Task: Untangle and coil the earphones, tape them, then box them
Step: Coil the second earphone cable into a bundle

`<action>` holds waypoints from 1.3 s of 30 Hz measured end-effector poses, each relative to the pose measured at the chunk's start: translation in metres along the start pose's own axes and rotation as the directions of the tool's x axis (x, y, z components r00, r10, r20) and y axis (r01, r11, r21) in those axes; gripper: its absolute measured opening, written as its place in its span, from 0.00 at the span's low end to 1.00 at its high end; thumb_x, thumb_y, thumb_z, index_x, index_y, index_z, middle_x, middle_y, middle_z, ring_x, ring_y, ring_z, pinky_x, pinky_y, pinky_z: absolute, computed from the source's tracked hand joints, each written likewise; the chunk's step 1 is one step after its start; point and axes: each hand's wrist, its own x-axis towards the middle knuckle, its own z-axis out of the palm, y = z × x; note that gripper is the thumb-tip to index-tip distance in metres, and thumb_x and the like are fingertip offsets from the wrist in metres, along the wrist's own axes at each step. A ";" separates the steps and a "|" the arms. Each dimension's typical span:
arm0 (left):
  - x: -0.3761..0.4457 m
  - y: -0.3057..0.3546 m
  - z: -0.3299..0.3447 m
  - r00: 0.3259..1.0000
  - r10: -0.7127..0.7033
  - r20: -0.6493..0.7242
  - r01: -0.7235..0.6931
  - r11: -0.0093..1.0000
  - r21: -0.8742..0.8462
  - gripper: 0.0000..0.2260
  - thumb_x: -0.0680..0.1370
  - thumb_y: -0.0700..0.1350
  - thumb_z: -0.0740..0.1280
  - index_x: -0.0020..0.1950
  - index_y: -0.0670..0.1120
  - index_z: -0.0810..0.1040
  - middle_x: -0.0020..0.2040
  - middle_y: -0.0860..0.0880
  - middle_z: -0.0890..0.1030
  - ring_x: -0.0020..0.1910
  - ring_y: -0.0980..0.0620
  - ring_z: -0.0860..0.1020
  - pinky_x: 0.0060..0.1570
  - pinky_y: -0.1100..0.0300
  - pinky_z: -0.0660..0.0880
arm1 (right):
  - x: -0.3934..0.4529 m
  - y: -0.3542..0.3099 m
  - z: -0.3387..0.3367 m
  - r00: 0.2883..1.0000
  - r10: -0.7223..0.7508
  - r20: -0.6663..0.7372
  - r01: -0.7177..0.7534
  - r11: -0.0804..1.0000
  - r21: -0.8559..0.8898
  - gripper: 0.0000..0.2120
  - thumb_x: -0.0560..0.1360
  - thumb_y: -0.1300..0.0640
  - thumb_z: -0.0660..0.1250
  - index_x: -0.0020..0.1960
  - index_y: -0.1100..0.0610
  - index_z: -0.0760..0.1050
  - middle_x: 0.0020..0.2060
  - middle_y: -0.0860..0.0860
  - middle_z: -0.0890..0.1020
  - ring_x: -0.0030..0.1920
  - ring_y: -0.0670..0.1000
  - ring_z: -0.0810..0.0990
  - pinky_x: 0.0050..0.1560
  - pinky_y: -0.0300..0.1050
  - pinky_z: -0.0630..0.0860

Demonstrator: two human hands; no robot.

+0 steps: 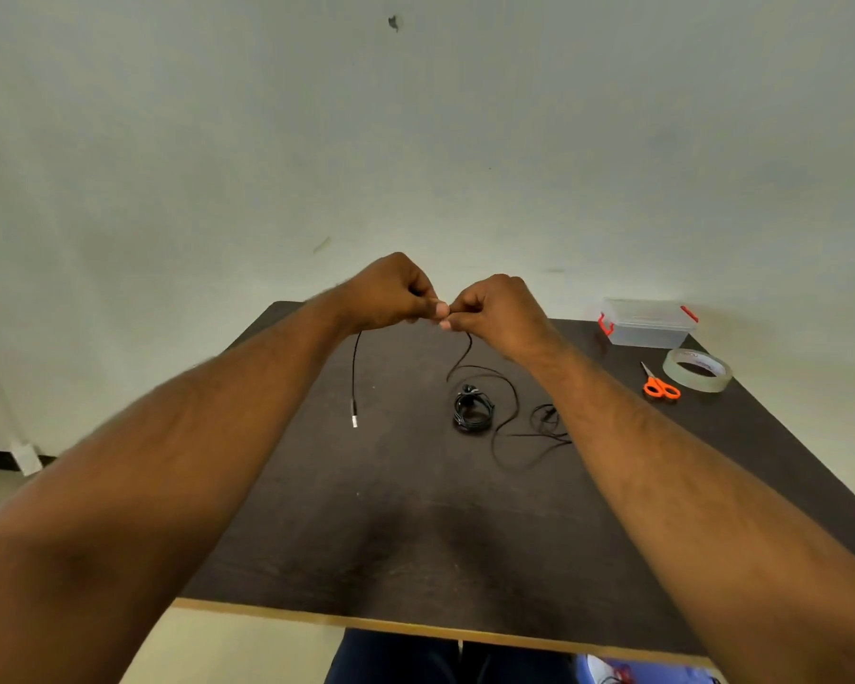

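Both hands are raised above the far half of the dark desk (415,510), fists nearly touching. The left hand (391,293) and the right hand (497,308) each pinch the black earphone cable (507,402) between thumb and curled fingers; the short stretch between the two pinches is hidden by the fingertips, so how it runs there cannot be made out.

From the left hand one strand hangs straight down toward 6 o'clock and ends in a silver plug (354,421) just above or on the desk; which one is unclear. From the right hand the cable drops and trails in loose loops over the desk toward 5 o'clock, partly covered by the right forearm. The earbuds themselves are too small and dark to pick out with certainty.

A second, coiled bundle of black cable (474,411) lies on the desk at the centre, just beside those loops; whether it touches them is hard to tell.

At 2 o'clock, near the desk's far right corner, stands a clear plastic box (650,324) with red clasps, lid on. Just in front of it lie a roll of clear tape (697,371) and orange-handled scissors (660,385). Faint print shows inside the tape's core, but it is unreadable.

The desk's right edge is cut off by the frame.
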 end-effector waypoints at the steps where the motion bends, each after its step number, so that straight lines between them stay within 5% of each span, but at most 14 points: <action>1: -0.001 0.001 0.001 1.000 0.001 0.001 -0.001 1.000 -0.007 0.11 0.75 0.51 0.73 0.39 0.43 0.84 0.30 0.50 0.78 0.26 0.59 0.69 0.32 0.65 0.67 | 0.000 0.002 -0.002 0.999 -0.038 -0.004 0.038 0.997 -0.061 0.04 0.70 0.52 0.75 0.41 0.52 0.84 0.36 0.45 0.84 0.40 0.46 0.82 0.44 0.49 0.80; 10: -0.025 -0.038 -0.027 0.988 -0.155 -0.025 0.142 0.951 -0.273 0.13 0.79 0.48 0.68 0.39 0.41 0.82 0.27 0.50 0.72 0.24 0.56 0.67 0.24 0.65 0.64 | 0.002 0.053 -0.070 0.951 -0.306 -0.050 0.208 0.751 -0.627 0.06 0.75 0.56 0.69 0.42 0.56 0.81 0.37 0.52 0.85 0.40 0.57 0.82 0.42 0.45 0.69; 18: -0.031 -0.052 -0.029 0.979 -0.200 0.043 0.199 0.881 -0.429 0.12 0.78 0.46 0.68 0.39 0.39 0.80 0.28 0.47 0.75 0.25 0.55 0.70 0.25 0.63 0.71 | -0.001 0.065 -0.073 0.961 -0.257 -0.099 0.141 0.768 -0.625 0.07 0.76 0.56 0.68 0.42 0.57 0.81 0.36 0.52 0.84 0.41 0.58 0.79 0.41 0.44 0.65; 22: -0.037 -0.041 -0.024 0.979 -0.158 0.130 0.203 0.829 -0.522 0.14 0.68 0.51 0.74 0.39 0.39 0.81 0.31 0.45 0.78 0.27 0.52 0.75 0.29 0.60 0.76 | -0.001 0.069 -0.074 0.974 -0.192 -0.119 0.076 0.774 -0.629 0.07 0.76 0.56 0.68 0.42 0.57 0.80 0.36 0.53 0.84 0.40 0.58 0.78 0.41 0.45 0.66; 25: -0.047 -0.017 -0.010 0.979 0.010 0.203 0.133 0.722 -0.679 0.17 0.62 0.53 0.80 0.39 0.41 0.84 0.32 0.44 0.81 0.31 0.49 0.81 0.35 0.57 0.79 | -0.003 0.073 -0.075 0.977 -0.101 -0.188 -0.023 0.829 -0.559 0.07 0.76 0.55 0.67 0.43 0.57 0.80 0.38 0.53 0.84 0.42 0.57 0.79 0.40 0.44 0.66; 28: -0.058 0.035 0.022 0.929 0.262 0.262 0.080 0.550 -0.831 0.08 0.66 0.46 0.76 0.40 0.43 0.85 0.34 0.45 0.83 0.38 0.47 0.84 0.40 0.55 0.81 | -0.003 0.069 -0.061 0.976 -0.005 -0.216 -0.082 0.916 -0.393 0.06 0.75 0.54 0.68 0.44 0.56 0.81 0.40 0.51 0.85 0.43 0.54 0.80 0.42 0.46 0.72; 31: -0.050 0.078 0.044 0.935 0.341 0.095 -0.018 0.313 -0.949 0.05 0.69 0.42 0.71 0.42 0.43 0.85 0.38 0.46 0.84 0.47 0.45 0.84 0.50 0.49 0.81 | -0.002 0.060 -0.034 0.989 0.086 -0.118 -0.105 0.980 -0.171 0.05 0.73 0.53 0.68 0.46 0.52 0.81 0.40 0.49 0.84 0.44 0.52 0.82 0.46 0.49 0.79; 34: -0.030 0.090 0.037 0.964 0.218 -0.152 -0.170 0.065 -0.983 0.06 0.72 0.39 0.67 0.45 0.42 0.84 0.42 0.45 0.85 0.50 0.47 0.83 0.55 0.52 0.80 | -0.020 0.050 -0.015 0.990 0.111 -0.093 -0.112 0.994 -0.006 0.04 0.74 0.57 0.70 0.40 0.55 0.80 0.32 0.47 0.82 0.34 0.45 0.81 0.40 0.42 0.77; 36: -0.018 0.084 0.028 0.959 0.093 -0.267 -0.274 0.070 -0.959 0.07 0.73 0.37 0.68 0.50 0.41 0.82 0.45 0.45 0.85 0.52 0.48 0.83 0.55 0.54 0.79 | -0.038 0.040 -0.008 0.991 0.133 -0.028 -0.130 0.987 0.091 0.06 0.75 0.59 0.71 0.40 0.59 0.80 0.30 0.48 0.80 0.28 0.42 0.78 0.36 0.39 0.78; 39: -0.003 0.064 0.023 0.917 -0.055 -0.395 -0.353 0.345 -0.869 0.11 0.74 0.30 0.69 0.55 0.38 0.81 0.50 0.45 0.85 0.56 0.48 0.82 0.59 0.54 0.77 | -0.062 0.032 -0.007 0.986 0.159 0.053 -0.167 0.961 0.220 0.06 0.76 0.59 0.70 0.41 0.60 0.80 0.30 0.51 0.78 0.28 0.43 0.75 0.33 0.37 0.76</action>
